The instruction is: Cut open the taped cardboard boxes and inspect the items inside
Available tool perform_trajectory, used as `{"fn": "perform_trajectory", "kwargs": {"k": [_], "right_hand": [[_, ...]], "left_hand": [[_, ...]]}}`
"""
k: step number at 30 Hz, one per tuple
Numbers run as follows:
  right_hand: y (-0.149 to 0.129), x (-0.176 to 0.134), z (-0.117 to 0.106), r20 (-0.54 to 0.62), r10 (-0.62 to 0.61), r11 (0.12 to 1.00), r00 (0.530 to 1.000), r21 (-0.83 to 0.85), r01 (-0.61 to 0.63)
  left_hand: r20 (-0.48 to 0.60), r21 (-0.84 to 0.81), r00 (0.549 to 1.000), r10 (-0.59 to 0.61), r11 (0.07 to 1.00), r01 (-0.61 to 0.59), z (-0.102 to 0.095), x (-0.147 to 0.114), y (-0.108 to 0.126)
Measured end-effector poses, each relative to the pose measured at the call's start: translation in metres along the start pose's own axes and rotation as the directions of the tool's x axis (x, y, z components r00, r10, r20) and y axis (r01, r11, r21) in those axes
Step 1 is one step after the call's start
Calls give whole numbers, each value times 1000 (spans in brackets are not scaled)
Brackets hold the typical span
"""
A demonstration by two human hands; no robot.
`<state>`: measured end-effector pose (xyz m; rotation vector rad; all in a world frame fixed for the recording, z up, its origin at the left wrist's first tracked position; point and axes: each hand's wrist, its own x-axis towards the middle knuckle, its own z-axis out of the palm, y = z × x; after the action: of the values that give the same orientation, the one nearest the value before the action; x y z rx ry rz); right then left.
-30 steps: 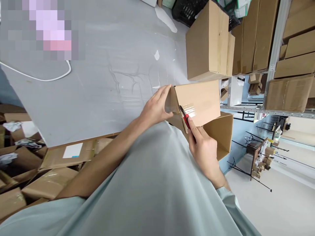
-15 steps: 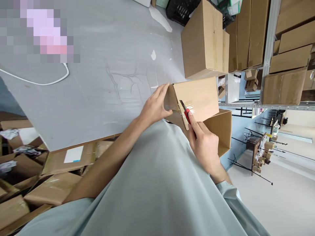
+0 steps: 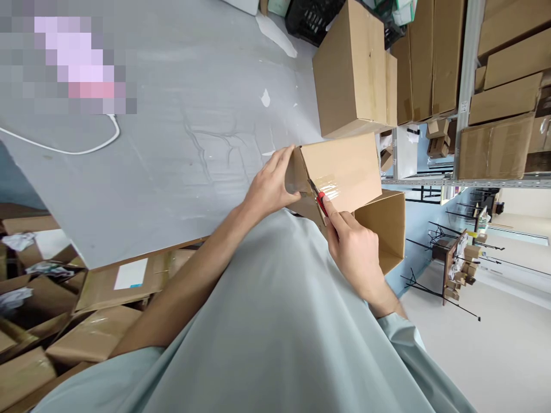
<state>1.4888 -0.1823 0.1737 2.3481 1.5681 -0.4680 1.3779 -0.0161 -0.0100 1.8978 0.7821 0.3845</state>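
Observation:
A small cardboard box (image 3: 348, 166) with clear tape over its edge is in front of me, close to my shirt. My left hand (image 3: 272, 179) steadies its left end, fingertips at the upper corner and thumb lower down. In my right hand (image 3: 353, 244) is a red utility knife (image 3: 321, 201), my index finger stretched along its handle. The blade is out, and its tip meets the box's left edge beside the shiny tape. Just below and right, a cardboard box (image 3: 390, 232) stands with its open side showing.
A taller cardboard box (image 3: 338, 74) stands on the grey tabletop (image 3: 172, 189), near a black crate (image 3: 307, 23). A white cable (image 3: 81, 152) lies at the left. Cartons (image 3: 99, 332) are piled below the table edge, and shelving (image 3: 462, 115) with boxes rises at right.
The knife has moved slightly left and down, bringing the blade tip from the box's face to its left edge. My left hand stays on the box.

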Motion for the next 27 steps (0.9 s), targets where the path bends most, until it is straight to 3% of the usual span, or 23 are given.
{"fn": "perform_trajectory", "kwargs": {"k": [27], "right_hand": [[4,1,-6,8,-4,1000,1000,-20,4]], "left_hand": [[11,2,1000,-23,1000,22,0,-1,-1]]}}
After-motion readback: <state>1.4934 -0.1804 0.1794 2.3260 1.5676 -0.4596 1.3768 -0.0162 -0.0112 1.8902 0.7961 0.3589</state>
